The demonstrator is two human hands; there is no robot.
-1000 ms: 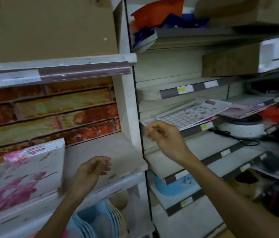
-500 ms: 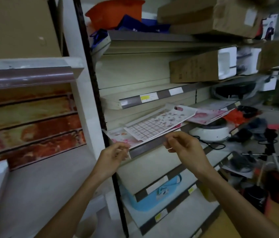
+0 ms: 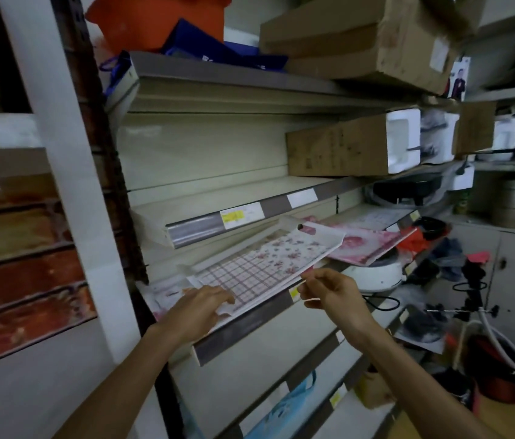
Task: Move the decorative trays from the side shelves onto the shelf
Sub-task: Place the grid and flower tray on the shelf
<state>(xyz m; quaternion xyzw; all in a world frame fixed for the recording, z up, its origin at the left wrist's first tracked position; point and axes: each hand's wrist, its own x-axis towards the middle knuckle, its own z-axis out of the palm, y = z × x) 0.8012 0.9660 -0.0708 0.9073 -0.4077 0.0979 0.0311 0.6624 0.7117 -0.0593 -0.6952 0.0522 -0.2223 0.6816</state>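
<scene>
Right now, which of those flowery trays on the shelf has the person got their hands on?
The checked tray with a grid and small pink flowers. The left hand rests on it and the right hand pinches its front edge. The solid pink tray behind lies untouched.

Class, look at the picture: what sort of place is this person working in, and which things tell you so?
Probably a shop or its stockroom: shelf edges carry price labels, cardboard boxes sit above, and floral trays lie on display.

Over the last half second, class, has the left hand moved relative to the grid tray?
Yes. The left hand has moved right, from the shelf's left end onto the grid tray, fingers now flat on it.
</scene>
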